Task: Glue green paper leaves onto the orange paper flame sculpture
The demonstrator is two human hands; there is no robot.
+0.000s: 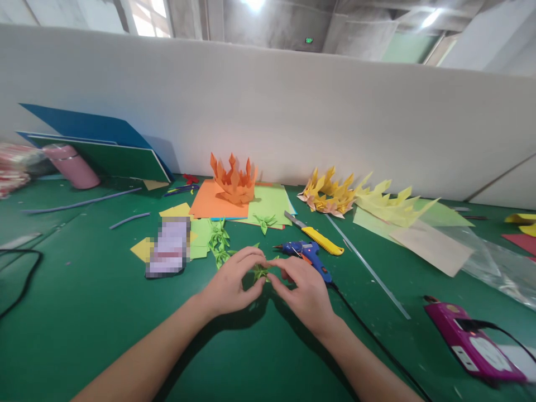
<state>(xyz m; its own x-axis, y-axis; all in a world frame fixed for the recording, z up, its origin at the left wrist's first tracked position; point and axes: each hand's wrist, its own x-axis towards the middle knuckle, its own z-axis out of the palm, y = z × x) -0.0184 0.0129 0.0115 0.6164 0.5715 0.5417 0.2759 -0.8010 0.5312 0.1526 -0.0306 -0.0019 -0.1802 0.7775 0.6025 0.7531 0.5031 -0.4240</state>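
Both my hands meet over the green table, pinching a small green folded paper piece between their fingertips. My left hand has its fingers curled round the piece from the left. My right hand grips it from the right with thumb and forefinger. Just behind my right hand lies a blue glue gun, its black cord running back toward me. Other green folded pieces lie just beyond my left hand.
An orange paper crown stands on orange and green sheets. Yellow folded shapes lie to the right, by a yellow utility knife and a clear stick. A magenta device is near right; a pink bottle far left.
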